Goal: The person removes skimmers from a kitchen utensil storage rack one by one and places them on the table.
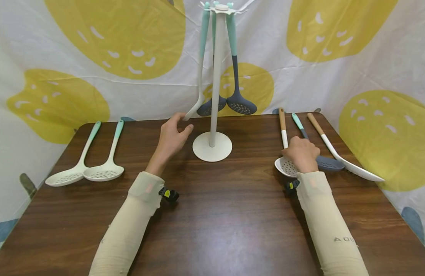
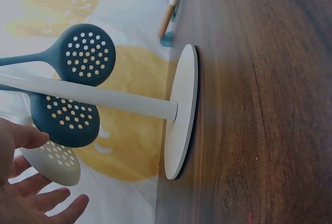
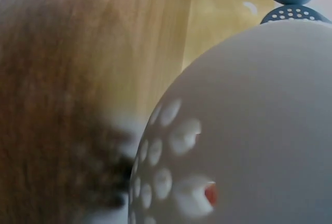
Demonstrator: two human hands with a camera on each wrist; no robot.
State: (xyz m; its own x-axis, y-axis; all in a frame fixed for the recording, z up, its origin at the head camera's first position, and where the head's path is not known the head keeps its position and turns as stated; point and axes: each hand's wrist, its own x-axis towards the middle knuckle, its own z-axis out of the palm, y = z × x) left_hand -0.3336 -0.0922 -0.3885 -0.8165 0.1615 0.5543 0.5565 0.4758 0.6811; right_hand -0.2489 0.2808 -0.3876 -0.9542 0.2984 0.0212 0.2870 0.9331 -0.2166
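Observation:
A white skimmer with a mint handle (image 1: 200, 88) hangs from the left side of a white utensil stand (image 1: 217, 76). My left hand (image 1: 173, 138) is at its perforated head (image 2: 54, 164), thumb on the near side and the other fingers spread loosely around and below it. Beside it hang two dark blue skimmers (image 1: 241, 102) with mint handles. On the right of the table, my right hand (image 1: 302, 153) grips a white skimmer with a wooden handle (image 1: 286, 167) near its neck. Its head fills much of the right wrist view, and my fingers are mostly hidden there.
Two white skimmers with mint handles (image 1: 103, 172) lie at the table's left, heads overlapping. Right of my right hand lie a blue utensil with a mint handle (image 1: 327, 163) and a white wooden-handled utensil (image 1: 357, 168). A lemon-patterned cloth (image 1: 146, 96) hangs behind the table (image 1: 219, 214).

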